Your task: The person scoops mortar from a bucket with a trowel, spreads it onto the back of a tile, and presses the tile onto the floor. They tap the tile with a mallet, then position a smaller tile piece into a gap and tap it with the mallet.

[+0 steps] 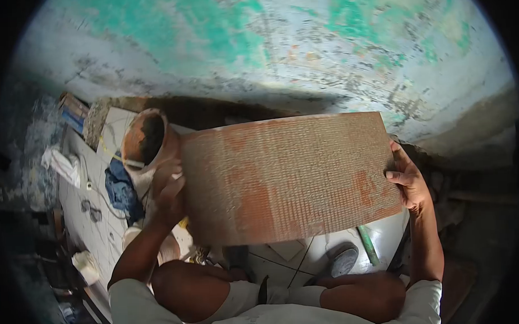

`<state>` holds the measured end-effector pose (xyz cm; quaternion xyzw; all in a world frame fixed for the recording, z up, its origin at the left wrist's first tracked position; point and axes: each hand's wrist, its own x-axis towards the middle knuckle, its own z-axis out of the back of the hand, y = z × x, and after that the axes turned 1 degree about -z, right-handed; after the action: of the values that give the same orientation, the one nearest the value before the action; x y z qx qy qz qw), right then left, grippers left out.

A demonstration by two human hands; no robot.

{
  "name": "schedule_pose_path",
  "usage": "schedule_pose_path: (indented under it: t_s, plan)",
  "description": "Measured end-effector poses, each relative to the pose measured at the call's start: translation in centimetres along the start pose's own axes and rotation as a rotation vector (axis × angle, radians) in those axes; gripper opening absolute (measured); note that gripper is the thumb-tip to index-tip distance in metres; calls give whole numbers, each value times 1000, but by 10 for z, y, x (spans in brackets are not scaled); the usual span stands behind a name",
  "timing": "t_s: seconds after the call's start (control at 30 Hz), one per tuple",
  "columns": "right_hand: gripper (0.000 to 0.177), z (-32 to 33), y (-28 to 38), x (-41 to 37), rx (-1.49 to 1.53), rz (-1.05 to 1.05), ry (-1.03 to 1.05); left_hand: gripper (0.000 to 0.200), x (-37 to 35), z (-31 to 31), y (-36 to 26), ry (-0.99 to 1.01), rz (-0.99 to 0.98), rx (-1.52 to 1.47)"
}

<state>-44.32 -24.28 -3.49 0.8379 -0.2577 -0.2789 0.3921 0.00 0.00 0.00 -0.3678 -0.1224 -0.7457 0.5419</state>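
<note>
A large rectangular ceramic tile point(294, 178) is held up in front of me above my knees. Its reddish-brown, ridged face is turned toward me, with greyish residue over much of it. My left hand point(169, 191) is closed on the tile's left edge, slightly blurred, its fingertips partly hidden. At the opposite edge, my right hand point(407, 177) grips with the thumb on the near face and the other fingers behind. Just beyond my left hand stands a clay-coloured round pot point(134, 140) with a dark inside.
A painted, peeling wall point(302, 63) rises ahead. Blue cloth point(122, 189), a white cloth point(62, 166) and a cable lie left on pale floor tiles point(104, 224). A green tube point(367, 245) lies by my shoe point(344, 259). Another round vessel point(169, 249) sits under my left forearm.
</note>
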Motion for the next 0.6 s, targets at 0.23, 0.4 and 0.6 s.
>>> schedule_pose_path:
  t_s: [0.23,0.4,0.6]
  plan:
    - [96,-14,-119,8,-44,-332,-141,31,-149,-38,-16,-34,1373,-1118]
    - [87,-6,-156,14,-147,-526,-298,38,-221,-72,-10,-105,1610,-1249]
    - [83,-3,-229,33,-290,-561,-340,47,-252,-98,26,238,1697,-828]
